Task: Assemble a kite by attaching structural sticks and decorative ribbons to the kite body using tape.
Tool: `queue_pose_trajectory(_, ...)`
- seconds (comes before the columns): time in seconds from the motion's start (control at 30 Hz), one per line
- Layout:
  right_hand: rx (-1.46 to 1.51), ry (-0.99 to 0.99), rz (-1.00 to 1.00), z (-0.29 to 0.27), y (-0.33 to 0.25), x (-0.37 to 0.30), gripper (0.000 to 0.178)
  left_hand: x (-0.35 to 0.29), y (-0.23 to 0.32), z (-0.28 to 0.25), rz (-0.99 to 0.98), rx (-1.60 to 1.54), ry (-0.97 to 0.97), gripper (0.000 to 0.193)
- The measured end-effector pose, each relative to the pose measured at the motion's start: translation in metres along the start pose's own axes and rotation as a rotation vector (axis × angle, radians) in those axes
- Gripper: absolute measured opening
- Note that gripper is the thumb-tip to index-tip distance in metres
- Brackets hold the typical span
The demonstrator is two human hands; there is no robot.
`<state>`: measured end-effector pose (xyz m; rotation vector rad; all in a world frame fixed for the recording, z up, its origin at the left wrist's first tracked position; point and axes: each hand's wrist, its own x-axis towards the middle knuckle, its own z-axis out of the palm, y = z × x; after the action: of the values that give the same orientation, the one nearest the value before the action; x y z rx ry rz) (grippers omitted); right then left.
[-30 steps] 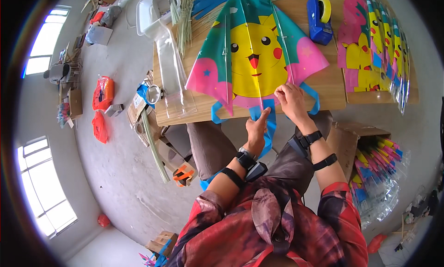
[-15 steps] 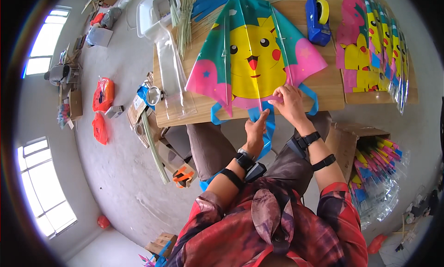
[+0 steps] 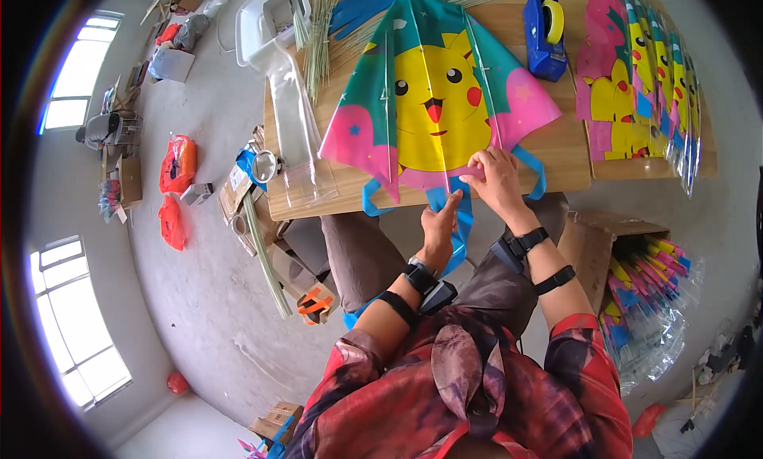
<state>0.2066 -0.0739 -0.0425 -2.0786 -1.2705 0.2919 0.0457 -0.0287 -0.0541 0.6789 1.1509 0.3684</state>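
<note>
A kite [image 3: 433, 137] in green, pink and yellow, with a large cartoon face and thin sticks along it, lies on the wooden table. My left hand [image 3: 439, 230] is just below its lower edge, thumb and fingers pinching the blue ribbon tail [image 3: 465, 224] where it meets the kite. The tail hangs down past the table edge over my lap. Just to the right, my right hand [image 3: 499, 182] rests at the pink lower edge with thumb and fingers closed on it. Blue ribbon loops [image 3: 534, 173] hang at both lower sides of the kite.
Right of the kite stands a blue tape dispenser [image 3: 546, 42]; beyond it lie more printed kites [image 3: 616, 85]. Clear plastic sleeves [image 3: 294, 117], thin sticks [image 3: 320, 38] and a white bin [image 3: 258, 30] are at left. A cardboard box [image 3: 588, 240] beside my right leg holds bagged kites.
My right hand's thumb and fingers have shifted slightly at the kite's lower edge. The left hand and the kite stay almost in place.
</note>
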Motion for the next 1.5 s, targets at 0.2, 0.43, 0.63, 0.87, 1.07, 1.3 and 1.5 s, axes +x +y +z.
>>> queue_pose_trajectory(0.2, -0.007, 0.0, 0.004, 0.001, -0.002, 0.0, 0.036, 0.005, -0.004, -0.004, -0.002, -0.046, -0.01, 0.03)
queue_pose_trajectory(0.43, -0.021, 0.017, -0.006, 0.001, -0.004, -0.001, 0.034, 0.004, 0.001, 0.0, 0.0, 0.063, 0.06, 0.043)
queue_pose_trajectory(0.63, -0.004, 0.013, -0.01, 0.004, 0.0, 0.0, 0.025, 0.004, -0.001, -0.001, 0.008, 0.053, 0.054, 0.044)
queue_pose_trajectory(0.87, 0.18, 0.035, 0.055, -0.006, 0.009, 0.01, 0.009, 0.0, 0.006, 0.006, -0.007, 0.012, 0.035, 0.041)
queue_pose_trajectory(1.07, 0.338, 0.44, 0.009, -0.072, 0.055, 0.073, 0.011, -0.006, 0.01, 0.008, -0.006, 0.009, 0.022, 0.041)
queue_pose_trajectory(1.3, 0.259, 0.605, 0.33, -0.134, 0.147, 0.153, 0.022, -0.001, 0.003, 0.007, 0.013, 0.034, 0.04, 0.042)
queue_pose_trajectory(1.5, 0.45, 0.267, 0.557, -0.147, 0.137, 0.175, 0.025, 0.002, 0.005, -0.001, 0.005, 0.028, 0.038, 0.043)
